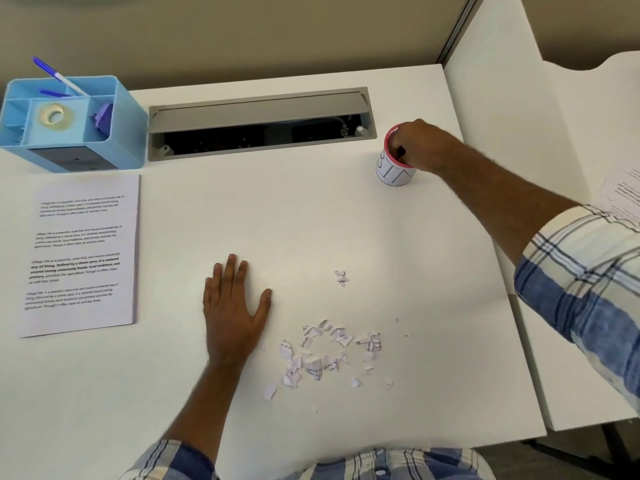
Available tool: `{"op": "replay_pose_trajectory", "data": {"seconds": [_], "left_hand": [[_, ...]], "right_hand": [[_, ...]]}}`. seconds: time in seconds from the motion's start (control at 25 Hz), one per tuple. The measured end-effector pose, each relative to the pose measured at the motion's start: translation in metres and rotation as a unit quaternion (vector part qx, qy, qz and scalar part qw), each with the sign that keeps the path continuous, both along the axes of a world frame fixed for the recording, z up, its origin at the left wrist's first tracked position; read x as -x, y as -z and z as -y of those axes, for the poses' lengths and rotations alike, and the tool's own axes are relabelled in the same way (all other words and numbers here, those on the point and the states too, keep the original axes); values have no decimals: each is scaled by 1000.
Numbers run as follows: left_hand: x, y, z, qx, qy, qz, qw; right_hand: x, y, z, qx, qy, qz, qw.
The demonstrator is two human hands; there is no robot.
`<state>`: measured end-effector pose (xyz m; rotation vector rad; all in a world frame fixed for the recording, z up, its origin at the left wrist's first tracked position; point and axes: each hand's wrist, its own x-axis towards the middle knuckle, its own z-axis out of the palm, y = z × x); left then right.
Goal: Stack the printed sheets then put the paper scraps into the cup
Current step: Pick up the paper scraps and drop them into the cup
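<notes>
While the left hand lies flat on the desk, the right hand dips curled fingers into the cup; its grip's contents are hidden, and paper scraps lie well nearer.

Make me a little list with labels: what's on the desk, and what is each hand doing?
stage: sheets stacked, many scraps not yet in the cup
printed sheets: neat pile at the desk's left side
paper scraps: scattered on the desk near the front
cup: upright, red rim, far right of the desk
right hand: at the cup's mouth, fingers dipping inside
left hand: flat on the desk, left of the scraps
blue organiser: back left, holding pens and a tape roll
</notes>
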<state>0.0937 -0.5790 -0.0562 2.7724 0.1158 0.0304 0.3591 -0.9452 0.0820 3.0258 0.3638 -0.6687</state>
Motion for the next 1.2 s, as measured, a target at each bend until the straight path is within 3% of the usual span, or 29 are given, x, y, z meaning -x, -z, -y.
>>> {"op": "replay_pose_trajectory", "data": {"seconds": [0.2,0.4,0.68,0.84,1.0,1.2], "left_hand": [[0,0,0,1,1,7,1000],[1,1,-1,-4,5,15,1000],[2,1,-1,0,5,20,1000],[2,2,-1,3,2,16,1000],[3,2,-1,5,3,18,1000],[3,2,-2,5,6,25,1000]], "right_hand": [[1,-14,6,-57,-15,7,998],[11,-27,19,-137,44,89,986],[69,-11,17,-294,83,229,924],[142,38,-19,-375,103,130,912],[200,91,-57,-348,122,-6,929],[243,103,-92,-313,70,-7,947]]}}
